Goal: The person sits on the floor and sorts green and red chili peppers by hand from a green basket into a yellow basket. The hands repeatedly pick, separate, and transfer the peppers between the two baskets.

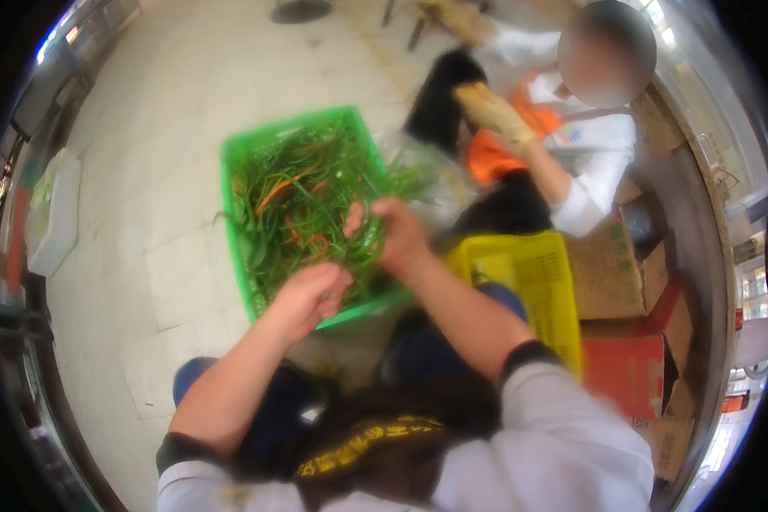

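Note:
A green plastic crate (233, 256) on the floor before me holds a heap of long green leafy stalks (307, 185), with a few orange-red ties or strips (275, 195) among them. My left hand (317, 297) is over the crate's near edge, its fingers curled; whether anything lies inside them cannot be made out. At the crate's right side my right hand (390, 237) has its thumb and fingers around some of the green stalks. Both hands are slightly blurred.
A yellow plastic crate (566, 301) stands by my right knee, beside cardboard boxes (601, 269). A co-worker (550, 141) in gloves and an orange apron sits at the upper right, near a clear plastic bag (445, 185). At the left is a white foam box (64, 211).

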The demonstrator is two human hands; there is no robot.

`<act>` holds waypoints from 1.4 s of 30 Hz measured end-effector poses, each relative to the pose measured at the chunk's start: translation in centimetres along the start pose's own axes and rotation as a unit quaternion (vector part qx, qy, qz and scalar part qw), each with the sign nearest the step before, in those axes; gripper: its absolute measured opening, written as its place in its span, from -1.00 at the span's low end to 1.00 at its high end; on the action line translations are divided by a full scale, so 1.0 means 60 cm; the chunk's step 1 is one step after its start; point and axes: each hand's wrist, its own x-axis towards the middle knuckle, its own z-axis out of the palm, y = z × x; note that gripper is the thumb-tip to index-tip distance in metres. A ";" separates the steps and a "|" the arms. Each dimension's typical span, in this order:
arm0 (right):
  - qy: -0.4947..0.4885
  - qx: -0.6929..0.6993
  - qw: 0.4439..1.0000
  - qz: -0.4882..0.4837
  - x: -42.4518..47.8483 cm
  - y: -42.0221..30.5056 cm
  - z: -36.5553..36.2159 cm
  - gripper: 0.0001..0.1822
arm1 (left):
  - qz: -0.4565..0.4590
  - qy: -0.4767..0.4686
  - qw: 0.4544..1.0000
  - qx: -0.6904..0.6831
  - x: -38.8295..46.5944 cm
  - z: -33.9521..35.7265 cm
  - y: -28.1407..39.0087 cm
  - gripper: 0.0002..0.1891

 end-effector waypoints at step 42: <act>-0.033 -0.147 0.988 0.030 -0.007 0.040 -0.004 -0.68 | 0.068 0.097 0.946 0.300 0.017 -0.047 -0.015 -0.80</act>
